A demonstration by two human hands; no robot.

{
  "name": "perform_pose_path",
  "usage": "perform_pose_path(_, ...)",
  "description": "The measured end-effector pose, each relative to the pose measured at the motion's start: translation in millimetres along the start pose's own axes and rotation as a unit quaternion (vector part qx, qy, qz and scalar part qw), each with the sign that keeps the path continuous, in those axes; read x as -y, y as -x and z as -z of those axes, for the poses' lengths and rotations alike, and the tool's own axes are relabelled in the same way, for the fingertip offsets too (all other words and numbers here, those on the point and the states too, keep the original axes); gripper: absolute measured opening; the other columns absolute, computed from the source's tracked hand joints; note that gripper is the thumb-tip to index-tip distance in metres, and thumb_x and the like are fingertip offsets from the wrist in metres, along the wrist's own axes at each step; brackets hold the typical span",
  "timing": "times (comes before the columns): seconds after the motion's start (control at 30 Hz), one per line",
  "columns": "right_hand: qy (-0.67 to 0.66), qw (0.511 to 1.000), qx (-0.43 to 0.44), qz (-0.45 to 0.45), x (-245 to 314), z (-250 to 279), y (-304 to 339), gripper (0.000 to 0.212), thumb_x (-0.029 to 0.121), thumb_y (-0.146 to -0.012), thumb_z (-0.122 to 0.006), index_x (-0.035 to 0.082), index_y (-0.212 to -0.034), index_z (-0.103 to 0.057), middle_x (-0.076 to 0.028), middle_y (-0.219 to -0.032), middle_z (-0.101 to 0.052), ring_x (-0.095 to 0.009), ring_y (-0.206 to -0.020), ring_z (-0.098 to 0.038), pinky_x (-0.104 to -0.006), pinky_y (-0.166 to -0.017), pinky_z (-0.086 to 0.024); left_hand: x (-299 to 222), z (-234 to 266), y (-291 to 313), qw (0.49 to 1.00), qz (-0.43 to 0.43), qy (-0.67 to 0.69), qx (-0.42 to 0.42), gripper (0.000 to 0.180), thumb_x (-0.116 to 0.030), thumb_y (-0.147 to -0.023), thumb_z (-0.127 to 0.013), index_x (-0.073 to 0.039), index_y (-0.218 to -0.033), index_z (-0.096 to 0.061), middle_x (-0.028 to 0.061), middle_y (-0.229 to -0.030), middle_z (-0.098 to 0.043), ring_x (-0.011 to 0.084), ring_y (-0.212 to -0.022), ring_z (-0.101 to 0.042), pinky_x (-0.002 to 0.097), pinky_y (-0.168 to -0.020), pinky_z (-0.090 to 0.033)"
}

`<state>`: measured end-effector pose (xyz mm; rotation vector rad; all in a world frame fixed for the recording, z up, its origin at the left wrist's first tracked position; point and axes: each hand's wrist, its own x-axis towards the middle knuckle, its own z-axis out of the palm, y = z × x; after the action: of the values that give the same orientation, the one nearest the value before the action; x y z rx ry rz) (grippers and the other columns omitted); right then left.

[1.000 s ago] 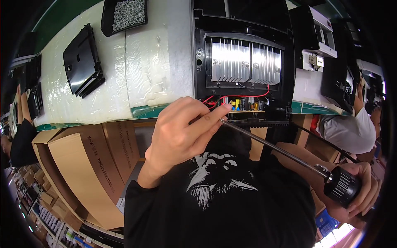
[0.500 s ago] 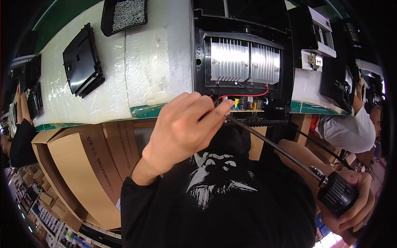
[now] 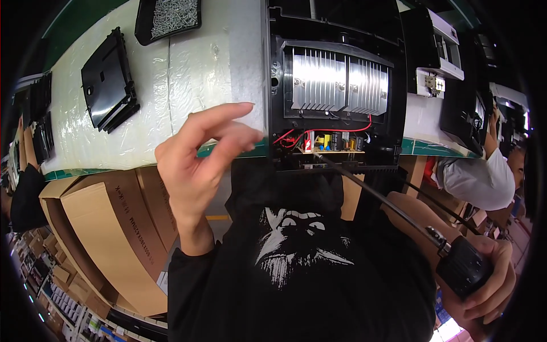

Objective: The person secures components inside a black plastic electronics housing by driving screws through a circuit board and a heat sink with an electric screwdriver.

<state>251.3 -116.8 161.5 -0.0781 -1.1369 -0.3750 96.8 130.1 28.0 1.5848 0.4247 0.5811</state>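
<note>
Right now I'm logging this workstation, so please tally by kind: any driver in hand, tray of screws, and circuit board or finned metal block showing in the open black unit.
Long-shafted driver: 1
Screw tray: 1
Circuit board: 1
Finned metal blocks: 2
Total: 5

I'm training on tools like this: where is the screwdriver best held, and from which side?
Hold the screwdriver by its thick black handle, probably coming from the picture's lower right, as the right hand does. The handle is its widest part and sits at that end, while the long, thin shaft slants up and left, its tip near the circuit board.
</note>
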Motion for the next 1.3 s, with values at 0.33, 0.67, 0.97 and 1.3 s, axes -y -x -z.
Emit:
perform_pose_path(0.33, 0.195, 0.947, 0.02, -0.253, -39, -34, 81, 0.03, 0.007, -0.074, -0.072, 0.006, -0.071, -0.042, 0.001, -0.063, -0.05, -0.006, -0.046, -0.052, -0.0126, -0.042, -0.047, 25, -22, -5, 0.999, -0.028, 0.008, -0.035, 0.013, 0.004, -0.08, -0.065, 0.006, -0.094, -0.065, 0.014, -0.084, -0.068, 0.0158, -0.072, -0.066, 0.0235, -0.065, -0.053)
perform_pose_path(0.67, 0.249, 0.868, 0.043, -0.427, -42, -45, 101, 0.013, 0.003, -0.082, -0.058, 0.003, -0.074, -0.048, -0.013, -0.056, -0.06, -0.023, -0.046, -0.061, -0.0195, -0.041, -0.045, 40, -22, -10, 0.994, -0.073, 0.038, -0.068, 0.016, 0.004, -0.078, -0.067, 0.001, -0.094, -0.067, 0.0105, -0.085, -0.07, 0.0175, -0.079, -0.068, 0.0238, -0.069, -0.053)
perform_pose_path(0.97, 0.241, 0.865, 0.059, -0.435, -51, -48, 112, 0.014, -0.001, -0.075, -0.06, 0.002, -0.065, -0.05, -0.014, -0.057, -0.06, -0.023, -0.046, -0.06, -0.0223, -0.039, -0.044, 49, -24, -15, 0.993, -0.084, 0.049, -0.074, 0.015, 0.004, -0.079, -0.065, 0.001, -0.093, -0.067, 0.009, -0.085, -0.07, 0.017, -0.077, -0.066, 0.0248, -0.07, -0.051)
perform_pose_path(1.3, 0.246, 0.828, 0.101, -0.493, -62, -59, 113, 0.012, -0.007, -0.07, -0.06, 0.001, -0.069, -0.052, -0.016, -0.062, -0.061, -0.024, -0.052, -0.062, -0.0234, -0.046, -0.048, 55, -65, -13, 0.957, -0.108, 0.227, -0.144, 0.015, 0.004, -0.081, -0.062, -0.001, -0.095, -0.063, 0.0064, -0.082, -0.068, 0.0156, -0.071, -0.06, 0.0258, -0.064, -0.046)
